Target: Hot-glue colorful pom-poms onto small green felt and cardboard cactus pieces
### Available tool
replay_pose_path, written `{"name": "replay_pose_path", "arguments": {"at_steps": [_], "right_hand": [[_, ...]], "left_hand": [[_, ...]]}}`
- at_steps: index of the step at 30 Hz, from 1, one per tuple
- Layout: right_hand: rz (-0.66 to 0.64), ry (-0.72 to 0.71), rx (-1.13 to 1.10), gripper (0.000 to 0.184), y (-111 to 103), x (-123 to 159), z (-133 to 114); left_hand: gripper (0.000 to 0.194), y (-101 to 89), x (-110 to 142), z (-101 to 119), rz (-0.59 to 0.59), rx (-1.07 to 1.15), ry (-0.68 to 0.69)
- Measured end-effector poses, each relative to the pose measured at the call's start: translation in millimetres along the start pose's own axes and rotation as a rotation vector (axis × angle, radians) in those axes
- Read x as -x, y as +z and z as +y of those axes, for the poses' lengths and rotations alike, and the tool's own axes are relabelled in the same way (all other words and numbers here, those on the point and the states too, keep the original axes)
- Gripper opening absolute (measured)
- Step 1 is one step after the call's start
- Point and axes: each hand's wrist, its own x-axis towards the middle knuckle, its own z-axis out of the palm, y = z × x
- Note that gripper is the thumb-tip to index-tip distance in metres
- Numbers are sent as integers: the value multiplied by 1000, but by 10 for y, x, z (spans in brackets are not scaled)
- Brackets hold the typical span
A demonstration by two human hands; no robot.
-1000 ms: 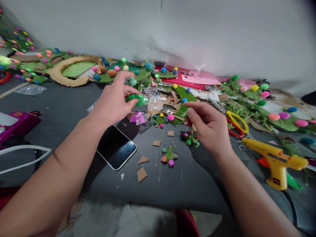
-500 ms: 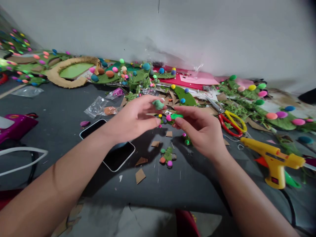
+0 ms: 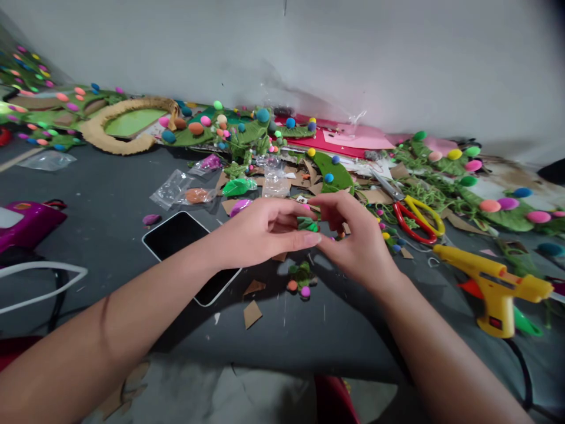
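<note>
My left hand (image 3: 260,232) and my right hand (image 3: 359,238) meet over the middle of the table, fingertips almost touching. Between them is a small lump of green modelling clay (image 3: 308,224), dull green on top and brighter at the right. The left fingers and thumb close around it from the left, while the right thumb and forefinger pinch at its right side, partly hidden. Below lies a small leafy piece with coloured balls (image 3: 301,275). Behind the left hand sit bright green clay in plastic (image 3: 238,186) and a purple lump (image 3: 241,206).
A phone (image 3: 176,232) lies under my left forearm. To the right are scissors (image 3: 417,221) and a yellow glue gun (image 3: 489,282) with its cord. A purple tool (image 3: 33,221) stands left. Cardboard scraps (image 3: 252,315) and ball-studded leaves (image 3: 503,209) are scattered about.
My hands have come closer together. The dull green lump in the left hand has come down and right to meet the bright green clay at the right fingertips.
</note>
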Motion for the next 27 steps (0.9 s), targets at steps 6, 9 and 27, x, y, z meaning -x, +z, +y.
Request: {"name": "replay_pose_path", "arguments": {"at_steps": [6, 9, 27], "right_hand": [[-84, -64, 108, 52, 8, 5, -37], [-76, -111, 87, 59, -14, -4, -7], [-31, -130, -16, 36, -14, 15, 5]], "left_hand": [[26, 37, -6, -34, 11, -111, 24], [31, 23, -19, -52, 27, 25, 19], [25, -68, -92, -115, 223, 47, 36]]}}
